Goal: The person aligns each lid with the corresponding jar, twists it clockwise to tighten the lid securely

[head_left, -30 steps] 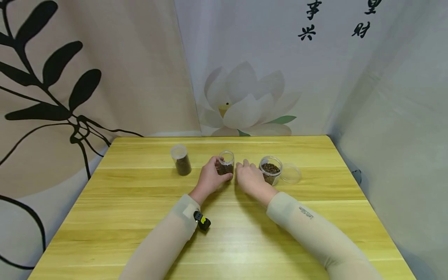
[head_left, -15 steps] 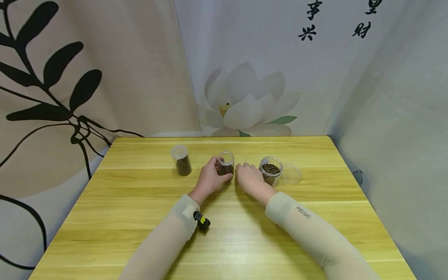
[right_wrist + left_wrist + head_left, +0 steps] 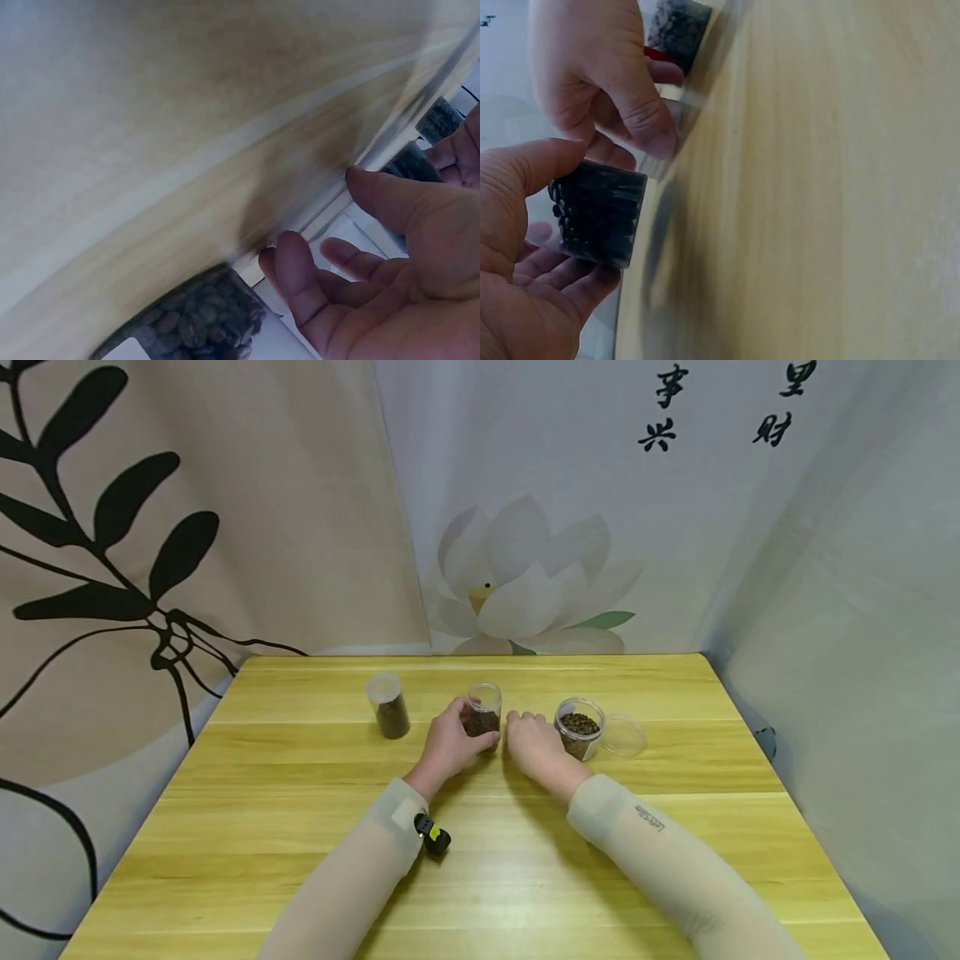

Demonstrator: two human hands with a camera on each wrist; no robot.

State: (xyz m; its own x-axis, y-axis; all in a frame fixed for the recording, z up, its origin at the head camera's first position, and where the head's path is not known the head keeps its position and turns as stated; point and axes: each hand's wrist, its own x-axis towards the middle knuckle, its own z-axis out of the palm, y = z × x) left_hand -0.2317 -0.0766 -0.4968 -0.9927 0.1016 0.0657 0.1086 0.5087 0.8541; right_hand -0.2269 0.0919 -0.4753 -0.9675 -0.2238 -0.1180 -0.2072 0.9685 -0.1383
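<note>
In the head view, my left hand [image 3: 452,739] grips a small clear jar [image 3: 484,714], partly filled with dark bits, fingers behind it and thumb in front. The jar [image 3: 600,214] shows between thumb and fingers in the left wrist view. Beside it, my right hand [image 3: 538,746] is low at the tabletop, fingers bent downward. A thin clear piece, seemingly a lid [image 3: 654,166], shows at its thumb in the left wrist view; my palm hides it from above. Right of this hand stands an uncovered jar of coffee beans [image 3: 580,724].
A capped clear jar [image 3: 388,706] with dark brown contents stands to the left. One round clear lid [image 3: 623,735] lies flat right of the coffee bean jar. The wooden table [image 3: 480,877] ends at a printed curtain [image 3: 315,527] behind.
The fingers of my right hand have curled further in toward the tabletop, and that forearm has shifted slightly. My left hand keeps its hold on the jar, in the same place.
</note>
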